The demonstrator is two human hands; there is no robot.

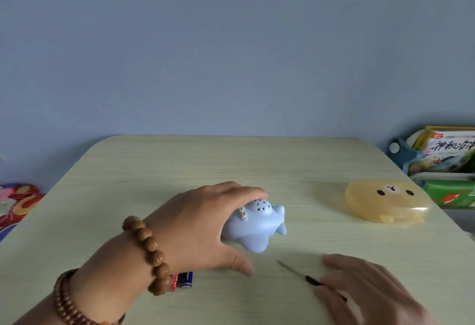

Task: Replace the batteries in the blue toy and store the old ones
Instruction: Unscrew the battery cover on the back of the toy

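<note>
The blue toy (257,224), a rounded star-like shape with small holes on top, lies in the middle of the pale wooden table (205,165). My left hand (205,222) rests over its left side, fingers curled across the top and thumb on the table in front. My right hand (370,291) hovers with fingers spread over the handle of a thin black screwdriver (303,274), whose tip points toward the toy. Batteries (182,280), one red and one blue, lie by my left wrist, partly hidden by a bead bracelet.
A closed yellow translucent bear-face case (385,201) sits at the right side of the table. Books and a bin (444,162) stand beyond the right edge. Colourful fabric (18,201) lies off the left edge. A blue wall is behind.
</note>
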